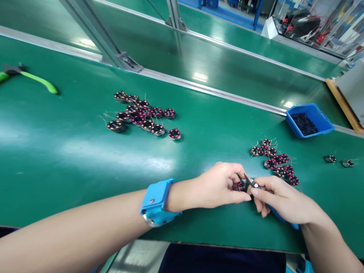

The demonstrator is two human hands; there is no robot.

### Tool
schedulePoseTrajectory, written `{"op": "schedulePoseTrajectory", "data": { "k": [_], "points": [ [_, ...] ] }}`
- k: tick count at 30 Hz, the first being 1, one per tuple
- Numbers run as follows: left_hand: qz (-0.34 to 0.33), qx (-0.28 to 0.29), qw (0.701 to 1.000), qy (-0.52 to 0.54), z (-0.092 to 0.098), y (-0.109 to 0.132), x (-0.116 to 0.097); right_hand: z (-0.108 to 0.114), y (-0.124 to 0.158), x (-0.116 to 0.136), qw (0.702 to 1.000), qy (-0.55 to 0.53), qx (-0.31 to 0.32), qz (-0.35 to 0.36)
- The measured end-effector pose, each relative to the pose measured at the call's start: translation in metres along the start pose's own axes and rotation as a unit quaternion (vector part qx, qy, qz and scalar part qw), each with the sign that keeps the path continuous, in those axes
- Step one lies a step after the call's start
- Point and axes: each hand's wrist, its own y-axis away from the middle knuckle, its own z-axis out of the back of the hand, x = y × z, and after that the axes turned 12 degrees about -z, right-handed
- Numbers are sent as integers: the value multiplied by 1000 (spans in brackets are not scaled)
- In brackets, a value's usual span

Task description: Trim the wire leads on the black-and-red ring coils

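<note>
My left hand [220,185] is closed around a small motor stator [240,186] with red-pink windings, held just above the green bench. Blue-handled pliers [280,215] lie in the closed grip of my right hand [280,197]. The dark jaws point up and left, close to the stator and my left fingertips; whether they touch a wire is too small to tell. Past my right hand sits a cluster of wound stators [277,160], some red-pink and some copper-coloured, with thin wire ends sticking out. A blue wrist strap [157,201] goes around my left wrist.
A larger group of stators [142,113] rests at the bench's middle left. Green-handled pliers [40,80] lie far left. Toward the right are a blue bin [320,127] of small dark pieces and two separate stators [330,159]. A metal rail [199,90] runs along the back.
</note>
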Motion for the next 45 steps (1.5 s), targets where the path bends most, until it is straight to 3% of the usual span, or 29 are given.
{"op": "schedulePoseTrajectory", "data": {
  "k": [24, 34, 45],
  "points": [
    [4, 1, 1000, 8, 0, 0, -1, 1, -1, -1, 1000, -17, 10, 1],
    [10, 0, 1000, 12, 0, 1, -2, -1, 3, 3, 1000, 19, -22, 5],
    [13, -23, 999, 44, 1, 1, 0, 6, 2, -6, 992, -115, -21, 43]
  ]
}}
